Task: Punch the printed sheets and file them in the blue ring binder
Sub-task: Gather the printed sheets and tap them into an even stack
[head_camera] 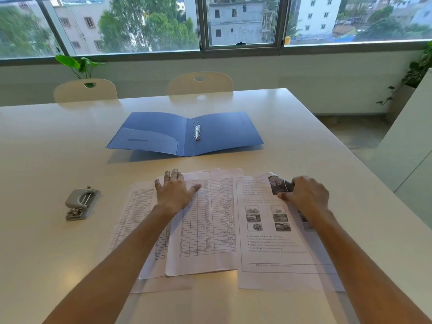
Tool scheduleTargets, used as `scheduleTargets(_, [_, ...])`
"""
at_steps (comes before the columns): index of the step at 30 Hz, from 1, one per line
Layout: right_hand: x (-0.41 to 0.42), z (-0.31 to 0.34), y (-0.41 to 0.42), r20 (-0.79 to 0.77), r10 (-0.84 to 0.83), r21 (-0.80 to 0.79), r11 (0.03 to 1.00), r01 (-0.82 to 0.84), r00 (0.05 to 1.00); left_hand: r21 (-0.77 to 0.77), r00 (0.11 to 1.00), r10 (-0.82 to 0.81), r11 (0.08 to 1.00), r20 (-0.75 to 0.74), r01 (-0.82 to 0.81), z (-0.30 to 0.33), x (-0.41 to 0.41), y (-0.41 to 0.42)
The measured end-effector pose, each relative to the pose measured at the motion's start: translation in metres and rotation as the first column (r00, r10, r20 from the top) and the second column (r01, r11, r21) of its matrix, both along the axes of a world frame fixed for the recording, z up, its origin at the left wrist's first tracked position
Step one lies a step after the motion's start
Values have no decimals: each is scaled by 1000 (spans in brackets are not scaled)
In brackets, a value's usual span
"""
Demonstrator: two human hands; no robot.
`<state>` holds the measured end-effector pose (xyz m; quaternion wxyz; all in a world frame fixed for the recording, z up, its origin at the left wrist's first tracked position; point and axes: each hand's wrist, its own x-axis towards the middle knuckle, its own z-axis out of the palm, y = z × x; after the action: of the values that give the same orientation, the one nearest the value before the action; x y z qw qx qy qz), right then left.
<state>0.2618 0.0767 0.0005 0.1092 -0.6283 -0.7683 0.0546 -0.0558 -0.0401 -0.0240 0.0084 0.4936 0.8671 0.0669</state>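
pinching a folded sheet corner (279, 184), right hand (306, 195) hides the print beneath.

Both forearms bare, reaching fwd from bottom edge toward 12 o'clock. Left hand (174, 191) flat, palm down, fingers spread w/ tips pointing to 12, thumb splayed out toward 3; wrist straight. Right hand (306, 195) curled, knuckles up, fingers bent toward 9, thumb & forefinger pinched together at its 9 o'clock side; wrist slightly cocked inward. Hands well apart, left at 11, right at 1 from view centre.
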Motion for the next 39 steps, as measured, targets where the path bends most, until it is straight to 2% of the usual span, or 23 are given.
scheduleTargets(5, [-3,4,-1,47,-31,72,997,28,998,-29,1000,4,1000,13,-4,-6,-2,-6])
scheduleTargets(10, [-2,3,3,-3,-70,-6,998,70,998,5,1000,-15,1000,-26,15,-5,1,-5])
scheduleTargets(13, [0,1,6,-49,-82,-37,996,81,995,77,999,-24,997,-41,27,-6,5,-4])
scheduleTargets(15, [2,-1,7,-76,-96,-60,994,92,993,177,999,-33,983,-29,37,-4,7,-4])
scheduleTargets(19, [6,-2,9,-128,-109,-110,989,95,986,369,995,-59,929,82,25,6,15,-6])
scheduleTargets(22, [7,-2,11,-161,-126,-162,982,100,979,427,959,-74,903,274,-53,14,18,-6])
scheduleTargets(24, [7,-3,12,-181,-138,-180,978,105,974,447,882,-64,877,468,-173,19,17,-6])
scheduleTargets(25, [6,-2,13,-191,-144,-189,976,107,971,436,809,-56,862,586,-257,22,15,-6])
scheduleTargets(28, [6,0,13,-247,-173,-215,969,120,954,302,439,-71,822,896,-482,32,12,-9])
scheduleTargets(30, [6,1,14,-299,-186,-221,968,121,936,211,261,-79,821,962,-531,36,12,-12])
scheduleTargets(33, [7,3,15,-388,-187,-213,971,109,902,160,169,-83,839,982,-520,38,15,-15])
scheduleTargets(36, [10,2,14,-533,-186,-230,971,71,825,152,145,-91,859,985,-489,34,18,-15])
scheduleTargets(39, [9,4,11,-774,-229,-332,941,-70,590,127,109,-84,860,990,-494,31,20,-14])
